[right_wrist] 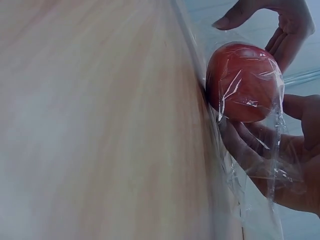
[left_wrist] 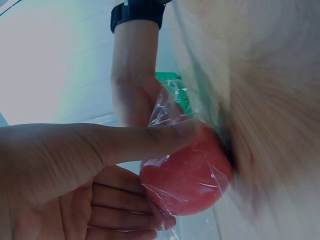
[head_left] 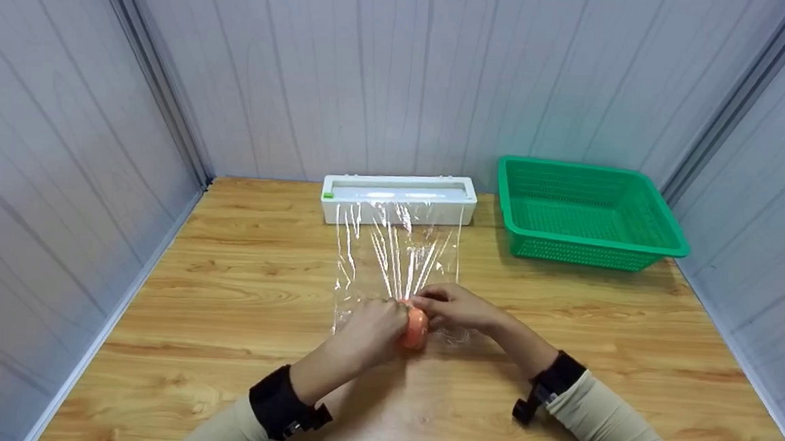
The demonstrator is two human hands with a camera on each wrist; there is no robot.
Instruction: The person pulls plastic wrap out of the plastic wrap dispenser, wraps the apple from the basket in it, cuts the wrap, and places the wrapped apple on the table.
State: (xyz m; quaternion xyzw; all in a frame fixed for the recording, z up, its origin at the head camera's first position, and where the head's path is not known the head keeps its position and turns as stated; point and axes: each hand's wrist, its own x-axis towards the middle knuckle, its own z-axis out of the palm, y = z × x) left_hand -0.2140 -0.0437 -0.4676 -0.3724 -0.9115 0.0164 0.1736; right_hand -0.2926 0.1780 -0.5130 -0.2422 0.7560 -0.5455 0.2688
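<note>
A round red tomato with cling film over it sits low at the tabletop between both hands. The film runs back to a white dispenser, its creases converging at the tomato. My left hand is at the tomato's left side; in the left wrist view its fingers are nearly straight against the film. The right wrist view shows a gap between the left thumb and the tomato. My right hand holds the tomato's other side, its fingers below and thumb beside it, film draped over them.
A green plastic basket stands at the back right of the wooden table, beside the dispenser. White panel walls enclose the back and both sides.
</note>
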